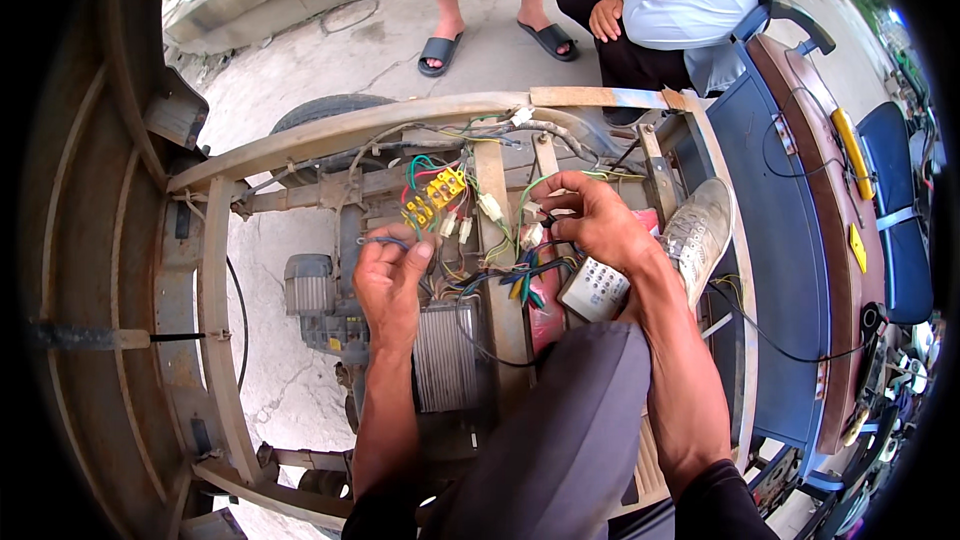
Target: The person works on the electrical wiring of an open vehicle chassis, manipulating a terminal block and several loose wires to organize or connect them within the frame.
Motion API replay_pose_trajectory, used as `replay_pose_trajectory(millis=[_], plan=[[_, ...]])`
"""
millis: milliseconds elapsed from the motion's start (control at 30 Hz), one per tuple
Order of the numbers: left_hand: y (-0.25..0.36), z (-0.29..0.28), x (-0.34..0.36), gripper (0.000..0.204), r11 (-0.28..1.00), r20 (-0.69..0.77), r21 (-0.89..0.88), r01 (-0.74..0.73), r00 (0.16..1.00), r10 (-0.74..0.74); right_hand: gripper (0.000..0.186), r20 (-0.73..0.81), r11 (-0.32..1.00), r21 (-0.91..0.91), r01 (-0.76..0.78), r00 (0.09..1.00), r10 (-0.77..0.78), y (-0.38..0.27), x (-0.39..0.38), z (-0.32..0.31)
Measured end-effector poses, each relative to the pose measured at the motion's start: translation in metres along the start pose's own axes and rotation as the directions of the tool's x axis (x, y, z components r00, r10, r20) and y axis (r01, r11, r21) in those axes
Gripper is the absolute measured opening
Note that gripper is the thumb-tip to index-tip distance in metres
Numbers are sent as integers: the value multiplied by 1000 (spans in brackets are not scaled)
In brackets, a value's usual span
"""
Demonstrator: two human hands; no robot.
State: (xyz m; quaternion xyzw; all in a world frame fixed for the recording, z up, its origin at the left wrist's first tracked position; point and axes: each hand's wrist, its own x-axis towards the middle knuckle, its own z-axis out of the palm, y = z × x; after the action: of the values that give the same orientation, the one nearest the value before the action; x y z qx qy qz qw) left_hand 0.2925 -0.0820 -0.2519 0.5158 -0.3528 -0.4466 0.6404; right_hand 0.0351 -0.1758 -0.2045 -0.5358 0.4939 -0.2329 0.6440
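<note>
My left hand (390,275) is closed, its thumb and fingers pinching a thin blue-grey wire (382,240) just below the yellow terminal block (436,198). Colored wires run into that block. My right hand (605,225) is closed too, its fingertips pinching a dark wire beside a white plug connector (531,236); the fingers partly hide the wire's end. Between my hands hang more white connectors (490,206) and a loose bundle of wires with green, yellow and blue sleeves (522,280). Beneath the left wrist lies a finned metal controller (446,360).
A rusty metal frame (360,135) surrounds the wiring, with a motor (310,285) at left. My shoe (698,235) rests on the frame, near a white box with holes (596,290). At right stands a brown-topped blue bench (800,240). Two people are at the far side.
</note>
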Motion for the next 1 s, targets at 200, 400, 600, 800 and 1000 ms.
replay_pose_trajectory(millis=[200,400,600,800,1000], plan=[[5,7,-3,32,999,61,45,13,998,-16,46,-52,991,-132,27,998,-34,14,7,-2],[5,10,-3,34,999,126,29,34,991,-38,44,-79,986,-165,-27,997,14,20,6,-3],[6,15,-4,35,996,167,72,51,984,-62,44,-151,996,-90,-21,988,7,20,4,-7],[3,13,-4,33,998,142,59,38,989,-46,42,-282,999,-44,-10,959,-3,17,-1,-10],[4,16,-4,33,998,150,51,27,988,-35,37,-279,999,35,-14,960,23,20,-3,-11]])
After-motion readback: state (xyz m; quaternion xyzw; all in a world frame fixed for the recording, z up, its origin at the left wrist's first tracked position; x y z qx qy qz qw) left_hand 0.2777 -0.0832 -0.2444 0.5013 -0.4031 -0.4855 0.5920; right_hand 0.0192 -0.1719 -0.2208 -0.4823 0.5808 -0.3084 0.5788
